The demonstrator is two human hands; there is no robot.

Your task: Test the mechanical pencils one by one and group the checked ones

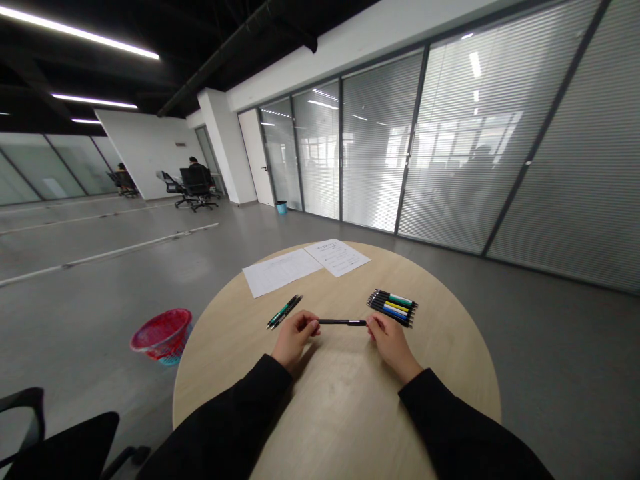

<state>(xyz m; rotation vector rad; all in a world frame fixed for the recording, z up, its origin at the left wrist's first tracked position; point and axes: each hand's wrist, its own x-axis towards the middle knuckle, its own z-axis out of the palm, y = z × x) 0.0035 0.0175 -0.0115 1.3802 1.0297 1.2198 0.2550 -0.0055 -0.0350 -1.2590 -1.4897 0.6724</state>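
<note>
A black pen (343, 323) lies level between my two hands, just over the table. My left hand (296, 333) pinches its left end, and my right hand (393, 341) pinches its right end; the fingers cover both tips. Beyond my right hand several pens (393, 307) lie side by side in a row, with black, green, yellow, white and blue barrels. Just past my left hand a green and black pen (283, 309) and a black pen (289, 313) rest slantwise, close together.
Two printed sheets of paper (283, 270) lie at the far side of the round wooden table (340, 400). A red basket (163, 333) stands on the floor to the left, near a black chair (65, 447). A person (197, 165) sits far off.
</note>
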